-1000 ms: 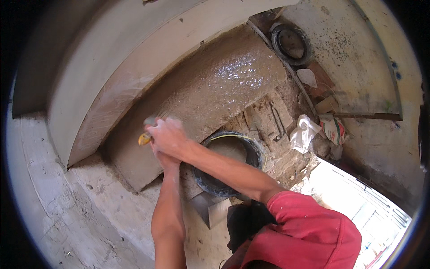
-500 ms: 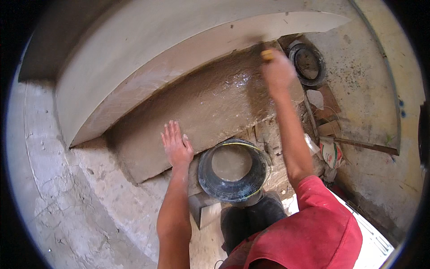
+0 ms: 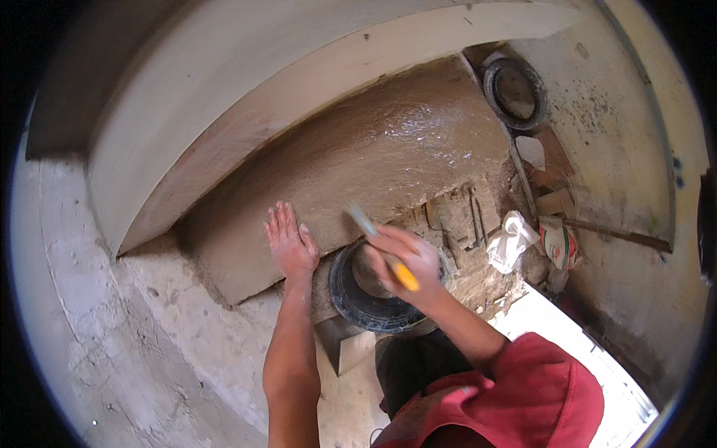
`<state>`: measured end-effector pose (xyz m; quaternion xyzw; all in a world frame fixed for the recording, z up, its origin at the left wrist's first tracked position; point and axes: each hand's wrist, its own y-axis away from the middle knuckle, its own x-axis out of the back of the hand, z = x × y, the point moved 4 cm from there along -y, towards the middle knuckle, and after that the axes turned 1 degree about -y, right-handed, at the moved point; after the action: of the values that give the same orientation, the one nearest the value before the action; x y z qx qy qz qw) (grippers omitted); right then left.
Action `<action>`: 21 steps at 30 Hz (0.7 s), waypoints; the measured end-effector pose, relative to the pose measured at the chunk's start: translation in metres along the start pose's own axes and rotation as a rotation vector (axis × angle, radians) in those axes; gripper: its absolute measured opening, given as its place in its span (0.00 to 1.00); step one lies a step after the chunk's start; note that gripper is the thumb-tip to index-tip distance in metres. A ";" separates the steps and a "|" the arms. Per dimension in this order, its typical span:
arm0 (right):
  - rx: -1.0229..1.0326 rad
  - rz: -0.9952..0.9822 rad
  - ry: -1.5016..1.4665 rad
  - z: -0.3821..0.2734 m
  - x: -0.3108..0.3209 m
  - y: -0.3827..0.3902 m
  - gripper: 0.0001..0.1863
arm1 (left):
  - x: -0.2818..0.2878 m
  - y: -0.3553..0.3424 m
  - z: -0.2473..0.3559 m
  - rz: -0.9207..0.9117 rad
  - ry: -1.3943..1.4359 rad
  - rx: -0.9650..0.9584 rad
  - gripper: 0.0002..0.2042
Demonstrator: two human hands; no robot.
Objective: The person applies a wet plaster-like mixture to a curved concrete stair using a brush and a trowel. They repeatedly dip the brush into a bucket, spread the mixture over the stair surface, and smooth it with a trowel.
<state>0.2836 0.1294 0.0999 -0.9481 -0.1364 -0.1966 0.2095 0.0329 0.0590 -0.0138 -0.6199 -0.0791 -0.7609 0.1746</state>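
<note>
My left hand (image 3: 291,243) lies flat with fingers stretched out near the front edge of a wet, grey-brown mortar surface (image 3: 314,168). In my right hand (image 3: 409,260) is a paintbrush (image 3: 402,270) with a yellow handle end, its bristle end pointing up and left at the surface's front edge. The bristles are blurred, so I cannot tell whether they touch the mortar. Beneath my right hand stands a black bucket (image 3: 343,287) with greyish contents, partly hidden by the hand. The far right part of the mortar shines wet.
Behind the mortar rises a pale curved wall (image 3: 246,123). A second black bucket (image 3: 515,93) stands at the far right. Nearer are a white plastic bag (image 3: 509,243), a printed sack (image 3: 556,243) and thin metal rods (image 3: 478,216). A board piece (image 3: 355,351) lies by my legs.
My right hand has come from the far right end of the mortar back toward me and left, over the bucket, still holding the paintbrush. My left hand stays in nearly the same place.
</note>
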 end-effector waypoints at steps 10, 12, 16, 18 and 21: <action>-0.616 -0.879 0.395 0.114 -0.077 0.211 0.20 | 0.003 -0.002 0.004 0.024 -0.024 0.005 0.30; -0.647 -0.900 0.276 0.110 -0.079 0.214 0.19 | 0.001 -0.001 0.002 0.012 -0.026 0.014 0.29; -0.808 -0.566 -0.115 0.081 -0.047 0.164 0.16 | 0.001 -0.001 0.000 0.009 -0.038 0.022 0.29; -0.765 -0.332 -0.442 0.062 -0.030 0.115 0.16 | 0.000 -0.002 0.000 0.017 -0.027 0.017 0.29; -0.678 -0.207 -0.570 0.059 -0.011 0.032 0.17 | 0.001 -0.001 0.001 0.038 -0.011 0.018 0.30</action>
<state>0.3031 0.1262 0.0348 -0.9608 -0.2108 0.0188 -0.1793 0.0336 0.0604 -0.0128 -0.6238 -0.0750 -0.7534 0.1939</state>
